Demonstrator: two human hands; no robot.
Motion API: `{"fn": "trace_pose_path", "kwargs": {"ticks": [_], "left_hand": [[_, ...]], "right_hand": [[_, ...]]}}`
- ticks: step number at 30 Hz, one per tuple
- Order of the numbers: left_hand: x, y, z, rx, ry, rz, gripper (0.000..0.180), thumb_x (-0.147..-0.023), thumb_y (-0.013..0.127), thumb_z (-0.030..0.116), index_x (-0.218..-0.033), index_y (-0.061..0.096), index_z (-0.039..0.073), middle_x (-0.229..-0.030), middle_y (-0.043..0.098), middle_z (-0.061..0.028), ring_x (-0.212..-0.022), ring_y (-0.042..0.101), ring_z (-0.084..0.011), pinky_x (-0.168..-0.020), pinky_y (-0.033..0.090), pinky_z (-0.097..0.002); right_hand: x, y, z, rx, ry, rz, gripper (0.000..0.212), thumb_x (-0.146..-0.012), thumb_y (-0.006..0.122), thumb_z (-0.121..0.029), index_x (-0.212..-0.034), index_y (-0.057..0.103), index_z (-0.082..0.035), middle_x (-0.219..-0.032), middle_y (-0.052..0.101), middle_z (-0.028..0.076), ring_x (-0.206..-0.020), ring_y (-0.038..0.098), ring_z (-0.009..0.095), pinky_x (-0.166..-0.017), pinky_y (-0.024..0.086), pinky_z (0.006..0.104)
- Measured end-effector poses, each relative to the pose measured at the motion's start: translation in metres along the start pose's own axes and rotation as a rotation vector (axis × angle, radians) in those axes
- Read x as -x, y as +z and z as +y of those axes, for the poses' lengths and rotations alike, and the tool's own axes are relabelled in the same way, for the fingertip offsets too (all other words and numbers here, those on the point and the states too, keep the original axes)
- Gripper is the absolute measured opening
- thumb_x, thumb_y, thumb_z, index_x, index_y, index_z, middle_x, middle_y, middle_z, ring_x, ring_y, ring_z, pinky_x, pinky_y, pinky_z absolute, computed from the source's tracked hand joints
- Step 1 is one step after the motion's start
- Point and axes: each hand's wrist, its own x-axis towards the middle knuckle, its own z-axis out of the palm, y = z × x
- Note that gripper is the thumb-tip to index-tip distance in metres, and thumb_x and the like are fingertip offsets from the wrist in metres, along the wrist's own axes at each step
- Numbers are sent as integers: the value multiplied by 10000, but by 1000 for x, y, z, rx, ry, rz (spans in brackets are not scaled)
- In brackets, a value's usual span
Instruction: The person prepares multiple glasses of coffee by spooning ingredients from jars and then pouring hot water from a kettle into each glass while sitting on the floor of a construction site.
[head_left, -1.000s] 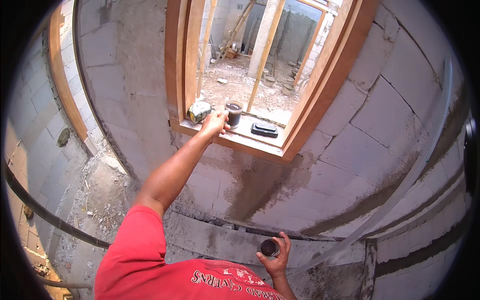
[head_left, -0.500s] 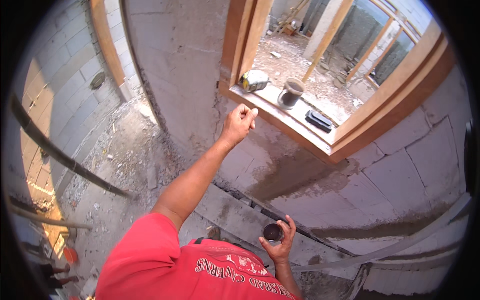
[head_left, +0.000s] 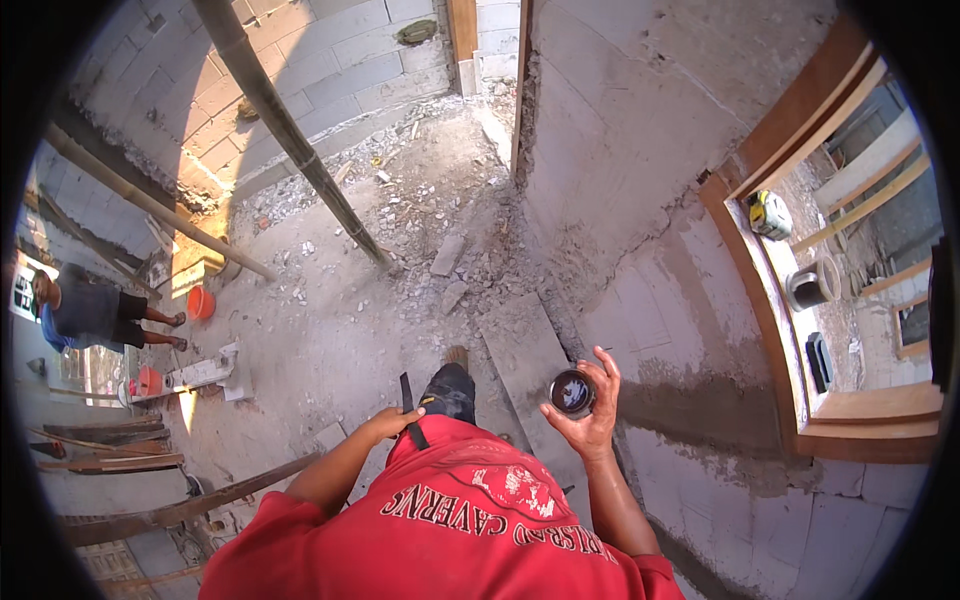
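Observation:
My right hand (head_left: 590, 415) holds a small round glass of dark drink (head_left: 572, 393), its fingers and thumb curved about the side. Pale light reflects off the liquid. At waist height, my left hand (head_left: 396, 421) rests against my side by a black strap (head_left: 412, 410). Its fingers are partly hidden, so whether they grip the strap is unclear. To the right, on the window sill (head_left: 785, 320), are a yellow and black tape measure (head_left: 770, 215), a clear mug with dark contents (head_left: 812, 285) and a black oblong object (head_left: 818, 362).
Bamboo poles (head_left: 290, 140) slant across the left side. Rubble (head_left: 420, 170) covers the ground ahead, and a flat slab (head_left: 522, 345) lies beside the block wall. Farther left, a person (head_left: 90, 310) stands near an orange bucket (head_left: 201, 303); planks (head_left: 110, 450) lie behind.
My left hand has come down from near the window sill to my waist. The view has swung left, placing the window at the right. The glass stays in my right hand.

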Motion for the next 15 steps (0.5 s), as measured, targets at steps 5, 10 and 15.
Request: {"fn": "trace_pose_path", "kwargs": {"ticks": [5, 10, 15], "left_hand": [[-59, -55, 0, -313, 56, 150, 806, -844, 600, 754, -1045, 744, -13, -980, 733, -178, -880, 701, -264, -822, 547, -387], [-83, -154, 50, -123, 66, 154, 895, -781, 566, 843, -1008, 756, -3, -953, 728, -183, -813, 695, -269, -733, 545, -364], [-125, -305, 123, -417, 5, 385, 768, -842, 574, 742, -1010, 762, 16, -1028, 736, -225, -972, 707, -345, -846, 540, -417]], "right_hand": [[-84, 88, 12, -166, 33, -76, 817, -588, 966, -256, -1276, 546, -125, -1414, 429, 192, -1318, 494, 337, -872, 594, 413], [-181, 174, 23, -188, 37, -104, 822, -587, 968, -269, -1275, 549, -105, -1422, 439, 199, -1340, 468, 358, -959, 534, 435], [-293, 255, 21, -324, 69, -138, 827, -594, 970, -258, -1290, 552, -102, -1431, 441, 204, -1375, 432, 375, -1044, 471, 454]]}}
